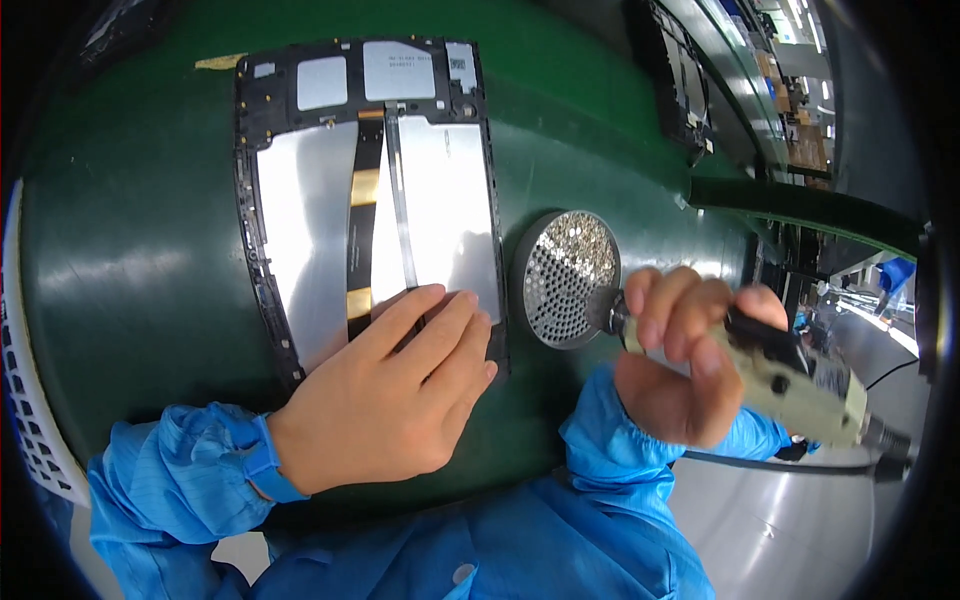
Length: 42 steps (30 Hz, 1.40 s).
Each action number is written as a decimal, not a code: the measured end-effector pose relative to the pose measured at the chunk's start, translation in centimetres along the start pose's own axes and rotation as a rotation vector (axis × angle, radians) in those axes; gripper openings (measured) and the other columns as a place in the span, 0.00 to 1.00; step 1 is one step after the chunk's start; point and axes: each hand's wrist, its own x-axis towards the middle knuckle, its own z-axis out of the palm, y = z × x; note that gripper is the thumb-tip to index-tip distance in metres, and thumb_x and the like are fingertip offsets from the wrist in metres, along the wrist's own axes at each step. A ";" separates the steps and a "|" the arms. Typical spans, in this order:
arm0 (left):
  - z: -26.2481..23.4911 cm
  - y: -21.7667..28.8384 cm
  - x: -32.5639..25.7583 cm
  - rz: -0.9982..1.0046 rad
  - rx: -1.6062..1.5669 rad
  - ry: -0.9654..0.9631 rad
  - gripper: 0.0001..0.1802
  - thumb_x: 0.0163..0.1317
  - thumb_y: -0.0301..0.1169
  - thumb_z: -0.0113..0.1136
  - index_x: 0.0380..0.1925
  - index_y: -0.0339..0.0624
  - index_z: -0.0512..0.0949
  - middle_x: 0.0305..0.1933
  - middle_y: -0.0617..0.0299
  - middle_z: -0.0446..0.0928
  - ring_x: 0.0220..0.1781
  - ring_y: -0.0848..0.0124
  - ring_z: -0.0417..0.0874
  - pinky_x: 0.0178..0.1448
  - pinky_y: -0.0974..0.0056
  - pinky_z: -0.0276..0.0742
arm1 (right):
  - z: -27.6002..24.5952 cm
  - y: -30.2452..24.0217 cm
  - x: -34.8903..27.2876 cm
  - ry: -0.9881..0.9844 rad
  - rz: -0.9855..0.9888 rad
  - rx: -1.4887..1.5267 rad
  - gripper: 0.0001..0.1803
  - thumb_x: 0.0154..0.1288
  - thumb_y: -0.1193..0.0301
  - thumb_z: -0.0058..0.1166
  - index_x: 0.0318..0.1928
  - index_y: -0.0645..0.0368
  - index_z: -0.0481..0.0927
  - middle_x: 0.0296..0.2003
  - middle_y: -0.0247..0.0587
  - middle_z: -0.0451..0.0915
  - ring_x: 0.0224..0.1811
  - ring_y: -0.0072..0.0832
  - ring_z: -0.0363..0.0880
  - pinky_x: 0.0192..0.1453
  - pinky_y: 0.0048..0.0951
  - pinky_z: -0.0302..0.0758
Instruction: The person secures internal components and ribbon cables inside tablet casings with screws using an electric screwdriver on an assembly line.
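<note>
A tablet midframe [440, 200], black-rimmed with bright silver plates, lies on the green work mat. A black and gold flex cable [364, 225] runs down its middle. My left hand [390, 390] rests flat on the frame's near end, fingers stretched out and covering part of it. In my right hand [685, 345] is a pale electric screwdriver [790, 375], gripped with the fingers wrapped round it. Its tip end points left, over the near right side of a round screw tray [560, 320] with a perforated plate. Many small silver screws [578, 243] are heaped at the tray's far side.
Green matting [130, 260] covers the bench. A white slotted tray [40, 400] stands at the left edge. Other dark device frames [690, 90] lie at the far right beside a metal rail. The screwdriver's dark cord [770, 463] passes below my right hand.
</note>
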 end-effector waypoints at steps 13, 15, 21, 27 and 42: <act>-0.7 -0.5 -0.8 -0.021 -0.042 0.040 0.10 0.53 0.28 0.62 0.32 0.32 0.83 0.45 0.45 0.78 0.52 0.52 0.77 0.61 0.50 0.70 | 1.6 -1.1 -4.0 -0.233 0.041 -0.008 0.22 0.53 0.82 0.54 0.49 0.61 0.66 0.20 0.41 0.72 0.21 0.33 0.74 0.30 0.40 0.74; -0.6 -0.5 -0.9 -0.011 -0.041 0.036 0.10 0.53 0.28 0.62 0.32 0.32 0.83 0.45 0.45 0.78 0.52 0.52 0.77 0.61 0.49 0.70 | 1.9 -1.1 -4.2 -0.220 0.050 -0.003 0.22 0.53 0.82 0.54 0.49 0.61 0.66 0.20 0.41 0.72 0.21 0.33 0.74 0.30 0.40 0.74; -0.6 -0.4 -0.9 -0.029 -0.053 0.048 0.10 0.52 0.28 0.62 0.32 0.32 0.83 0.45 0.45 0.78 0.53 0.52 0.76 0.61 0.49 0.70 | 2.6 -1.1 -4.2 -0.149 0.098 -0.076 0.15 0.61 0.71 0.54 0.46 0.55 0.66 0.20 0.35 0.69 0.22 0.27 0.70 0.30 0.34 0.68; -0.9 -0.4 -1.0 -0.028 -0.050 0.034 0.10 0.52 0.28 0.62 0.32 0.34 0.83 0.46 0.45 0.78 0.54 0.53 0.76 0.62 0.49 0.69 | 2.2 -0.9 -4.1 -0.224 0.054 0.008 0.22 0.53 0.81 0.55 0.49 0.61 0.66 0.21 0.42 0.73 0.22 0.33 0.74 0.31 0.40 0.74; -1.0 -0.5 -0.9 -0.008 -0.019 0.004 0.09 0.53 0.29 0.61 0.31 0.34 0.83 0.46 0.46 0.78 0.54 0.53 0.76 0.62 0.50 0.69 | 2.4 -0.7 -3.9 -0.243 0.059 -0.010 0.20 0.50 0.82 0.55 0.45 0.60 0.66 0.21 0.42 0.72 0.21 0.33 0.73 0.31 0.41 0.74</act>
